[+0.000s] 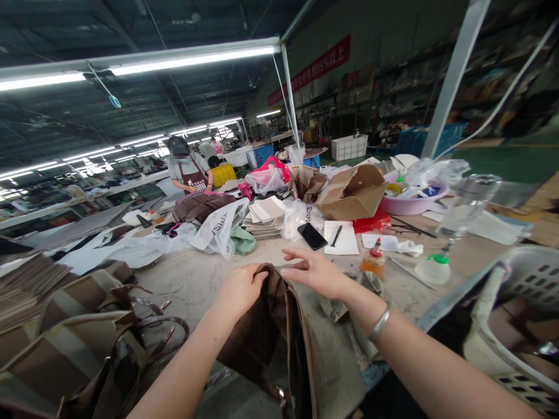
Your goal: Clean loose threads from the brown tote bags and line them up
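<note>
A dark brown handbag stands on the worn grey worktable right in front of me, its mouth facing up. My left hand is closed on the bag's upper left rim, fingers curled over the edge. My right hand hovers at the bag's top right corner with fingers stretched out and apart, touching or just above the rim. A silver bracelet sits on my right wrist.
More tan and brown bags pile at the left. A black phone, notepad with pen, orange glue bottle, green-capped bottle, cardboard box and pink basin lie beyond. A white basket stands right. A person in an apron works farther back.
</note>
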A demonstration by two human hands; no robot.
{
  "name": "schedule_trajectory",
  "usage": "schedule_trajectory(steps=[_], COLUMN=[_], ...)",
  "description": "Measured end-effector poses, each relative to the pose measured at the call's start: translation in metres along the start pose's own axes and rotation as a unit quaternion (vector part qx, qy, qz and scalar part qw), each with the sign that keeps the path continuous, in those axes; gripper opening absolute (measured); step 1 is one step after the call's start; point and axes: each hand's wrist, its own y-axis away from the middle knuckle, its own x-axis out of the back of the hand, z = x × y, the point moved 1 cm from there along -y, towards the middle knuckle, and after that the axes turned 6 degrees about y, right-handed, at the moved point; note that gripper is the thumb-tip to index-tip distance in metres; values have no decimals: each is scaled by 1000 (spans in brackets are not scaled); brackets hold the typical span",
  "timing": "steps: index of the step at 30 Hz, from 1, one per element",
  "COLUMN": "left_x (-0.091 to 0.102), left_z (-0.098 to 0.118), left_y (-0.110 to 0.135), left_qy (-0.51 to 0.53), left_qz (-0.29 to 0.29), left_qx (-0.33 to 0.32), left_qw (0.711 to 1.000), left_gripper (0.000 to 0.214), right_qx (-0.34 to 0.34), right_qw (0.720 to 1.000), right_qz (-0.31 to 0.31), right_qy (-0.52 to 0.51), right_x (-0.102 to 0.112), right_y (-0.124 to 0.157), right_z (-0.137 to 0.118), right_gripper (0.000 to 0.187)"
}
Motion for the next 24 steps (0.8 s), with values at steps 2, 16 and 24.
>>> schedule_trajectory(steps=[2,16,24], left_x=[1,-4,-3], left_z=[2,13,15], left_y=[-1,-3,-7], left_qy=[-3,-146,-145], left_qz=[4,24,34], left_qx=[-4,53,64], left_qw=[1000,988,987], left_gripper=[24,37,35], right_qx=[-12,-111,-52], right_qw=[999,994,998], right_qz=[24,3,-43], right_qy=[-37,-4,-17], right_x=[-2,-21,-57], right_y=[23,177,218], right_z=[11,67,71], right_gripper=[54,49,64])
